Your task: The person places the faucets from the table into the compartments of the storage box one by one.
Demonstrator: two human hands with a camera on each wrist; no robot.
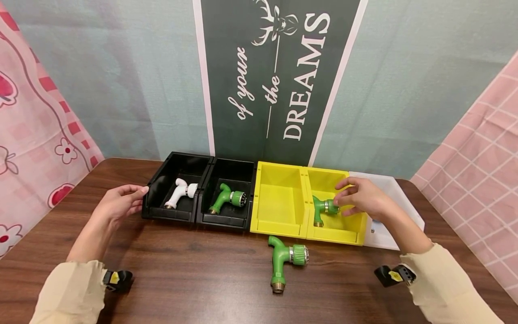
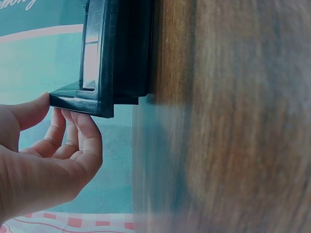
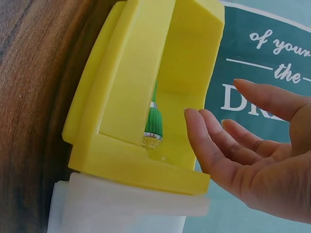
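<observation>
My left hand (image 1: 121, 202) is at the outer side of the leftmost black bin (image 2: 104, 58), thumb at its rim and bent fingertips against its side. Inside that bin lies a white tap (image 1: 179, 194); the black bin beside it holds a green tap (image 1: 225, 199). Over the right yellow bin (image 1: 336, 236), my right hand (image 1: 358, 195) has its fingers apart with nothing between them. Under those fingers sits another green tap (image 1: 319, 209), its ribbed knob (image 3: 154, 121) visible in the right wrist view. A third green tap (image 1: 279, 261) lies on the table in front of the bins.
The left yellow bin (image 1: 279, 228) adjoins the right one. A white bin (image 1: 398, 198) stands at the row's right end, partly behind my right forearm, with a small item inside. Behind the brown wooden table (image 1: 194, 279) hangs a printed curtain (image 1: 170, 81).
</observation>
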